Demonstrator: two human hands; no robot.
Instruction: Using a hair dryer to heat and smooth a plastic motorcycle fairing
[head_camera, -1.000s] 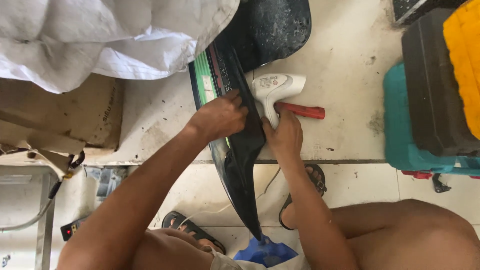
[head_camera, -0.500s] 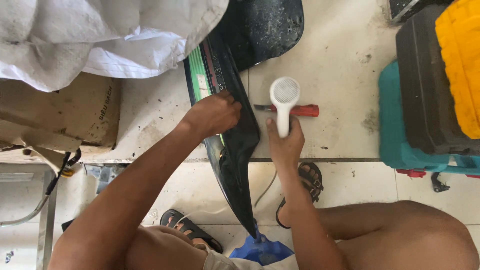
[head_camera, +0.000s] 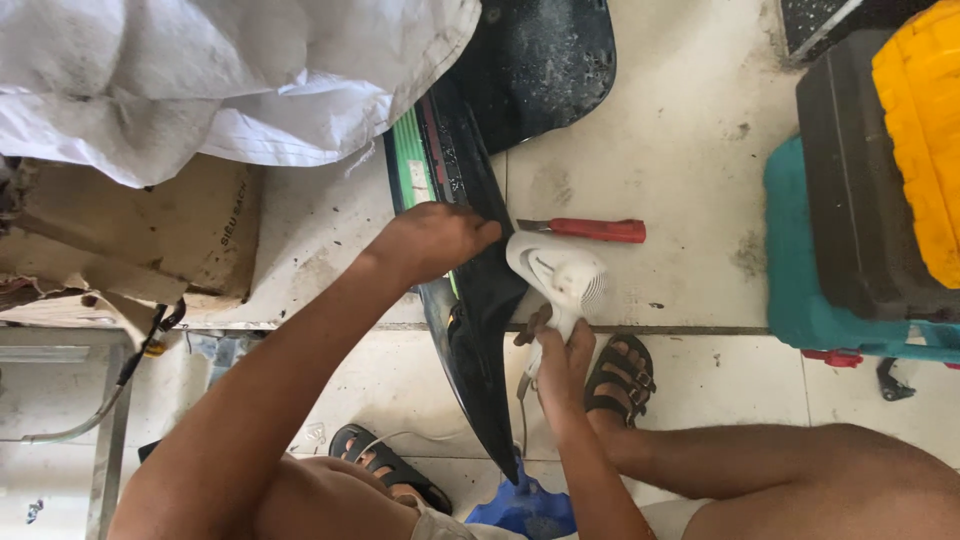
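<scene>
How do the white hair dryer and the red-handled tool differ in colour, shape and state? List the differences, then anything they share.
The hair dryer is white and bulbous; the red-handled tool is slim and straight. The right hand grips the hair dryer, while the red-handled tool lies untouched on the floor. Both sit just right of the dark panel.
</scene>
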